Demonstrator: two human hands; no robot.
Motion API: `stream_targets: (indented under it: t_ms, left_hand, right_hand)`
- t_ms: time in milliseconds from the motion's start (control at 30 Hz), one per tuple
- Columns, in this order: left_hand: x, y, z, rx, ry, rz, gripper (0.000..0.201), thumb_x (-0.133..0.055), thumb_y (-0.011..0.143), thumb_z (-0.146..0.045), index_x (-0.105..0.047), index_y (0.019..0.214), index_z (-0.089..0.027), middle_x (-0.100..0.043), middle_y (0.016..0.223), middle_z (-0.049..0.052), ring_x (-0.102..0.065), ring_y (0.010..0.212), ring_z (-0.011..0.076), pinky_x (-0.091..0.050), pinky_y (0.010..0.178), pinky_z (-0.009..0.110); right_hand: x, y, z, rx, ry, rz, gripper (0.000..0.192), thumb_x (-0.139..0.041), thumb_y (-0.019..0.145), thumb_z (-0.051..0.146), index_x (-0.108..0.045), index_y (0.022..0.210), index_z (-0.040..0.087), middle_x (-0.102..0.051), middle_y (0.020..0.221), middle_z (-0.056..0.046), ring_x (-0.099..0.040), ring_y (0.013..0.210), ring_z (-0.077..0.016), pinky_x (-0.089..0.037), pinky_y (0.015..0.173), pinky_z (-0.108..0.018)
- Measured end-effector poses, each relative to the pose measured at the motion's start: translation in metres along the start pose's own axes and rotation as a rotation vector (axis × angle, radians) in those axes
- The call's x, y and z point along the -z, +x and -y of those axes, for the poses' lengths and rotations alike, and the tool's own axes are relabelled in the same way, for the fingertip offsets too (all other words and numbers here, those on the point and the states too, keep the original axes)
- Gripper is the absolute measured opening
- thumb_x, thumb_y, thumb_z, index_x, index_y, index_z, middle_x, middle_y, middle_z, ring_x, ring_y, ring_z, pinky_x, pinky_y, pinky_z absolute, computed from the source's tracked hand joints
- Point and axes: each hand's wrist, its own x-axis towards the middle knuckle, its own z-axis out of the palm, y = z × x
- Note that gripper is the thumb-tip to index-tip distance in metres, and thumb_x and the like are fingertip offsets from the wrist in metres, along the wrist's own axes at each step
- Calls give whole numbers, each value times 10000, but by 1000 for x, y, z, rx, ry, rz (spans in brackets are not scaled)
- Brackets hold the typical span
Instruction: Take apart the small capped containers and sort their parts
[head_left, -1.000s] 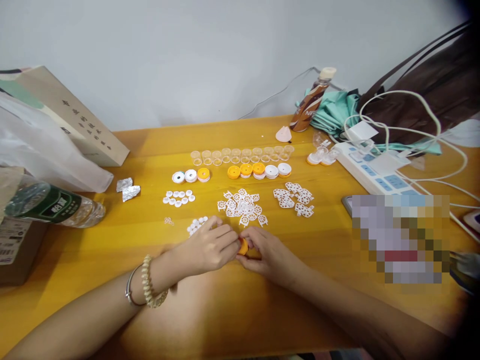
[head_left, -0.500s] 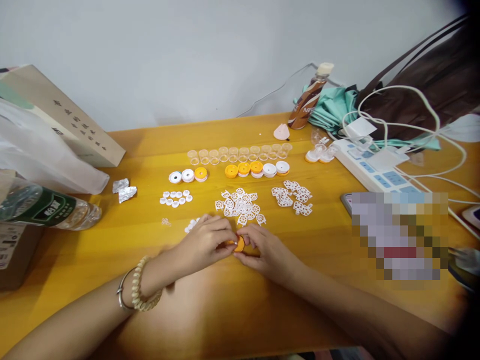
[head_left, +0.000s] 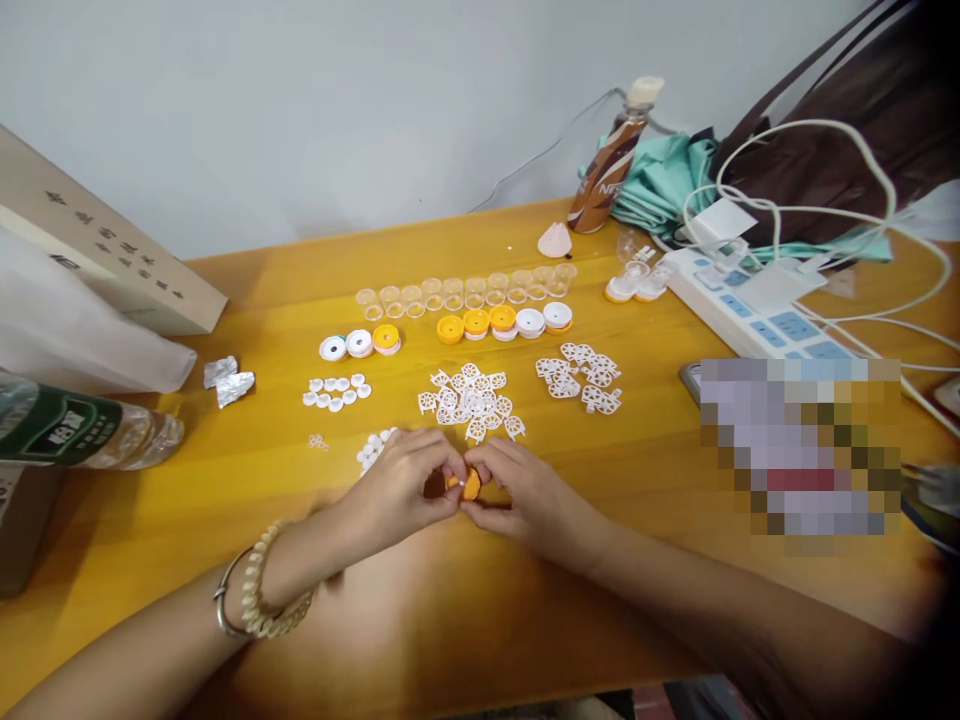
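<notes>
Both hands meet over the yellow worktop [head_left: 225, 480], just below the pile of white lattice pieces [head_left: 471, 400]. The left hand [head_left: 401, 490] and the right hand [head_left: 525, 495] pinch one small orange cap [head_left: 470, 485] between their fingertips, fingers pressed together on its rim from both sides. The cap looks light, stiff and smooth (probably a little slippery), so I judge the best hold is on the edge, thumb against forefinger. Above the pile lies a row of orange and white caps [head_left: 502, 322], and further up a row of clear small cups [head_left: 465, 292]. Left of the pile are small white discs [head_left: 335, 392].
</notes>
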Motion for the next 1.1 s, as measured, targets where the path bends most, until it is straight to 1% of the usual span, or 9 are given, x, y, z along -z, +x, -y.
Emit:
stream_targets:
  t_ms: [333,500,667,767,900,1000,1100]
  left_hand:
    - [-4,-2,3,-63,31,-49,90,-602,744,-134,-551,801,-181,-590,792,-12,-519,727,136,-335,706,293]
    - [0,-2,3,-89,40,-85,66,-611,746,-148,-563,773,-184,-593,773,-17,-515,726,135,-336,701,294]
    - [7,1,4,-56,-81,-87,13,-603,772,-169,-595,769,-178,-607,748,-10,-527,700,118,-375,700,277]
    - [11,2,4,-3,-213,-61,47,-590,796,-200,-623,790,-167,-626,769,10,-547,706,114,-410,678,255]
    - [17,3,2,134,-426,-40,81,-605,782,-221,-640,793,-149,-633,765,21,-560,710,109,-433,655,229]
    - [25,5,-1,248,-528,-75,101,-617,765,-239,-642,758,-141,-639,724,16,-547,662,98,-426,619,215]
    - [31,6,-2,330,-597,-124,115,-633,743,-258,-643,743,-144,-636,688,3,-520,590,82,-405,551,199]
  right_hand:
    - [0,1,0,5,-13,7,190,-597,706,82,-454,760,196,-522,737,0,-480,691,-139,-394,634,-241]
    - [0,0,-1,-2,-12,4,182,-591,710,88,-468,793,193,-529,746,-7,-487,697,-144,-395,640,-245]
    - [1,-1,-1,-12,-11,16,185,-599,724,119,-490,855,190,-545,769,-17,-494,710,-149,-401,648,-251]
    - [2,0,-1,-11,-19,19,175,-592,734,129,-497,868,189,-550,772,-20,-497,714,-152,-403,650,-255]
    - [2,0,-2,-5,-37,22,144,-585,742,130,-501,849,179,-556,770,-30,-499,707,-154,-405,641,-256]
    - [2,0,-2,-10,-36,32,151,-593,744,135,-517,869,173,-576,800,-39,-508,726,-155,-410,654,-258]
    - [2,-1,-1,-18,-25,33,184,-604,739,125,-531,900,176,-590,818,-36,-516,741,-153,-414,673,-257]
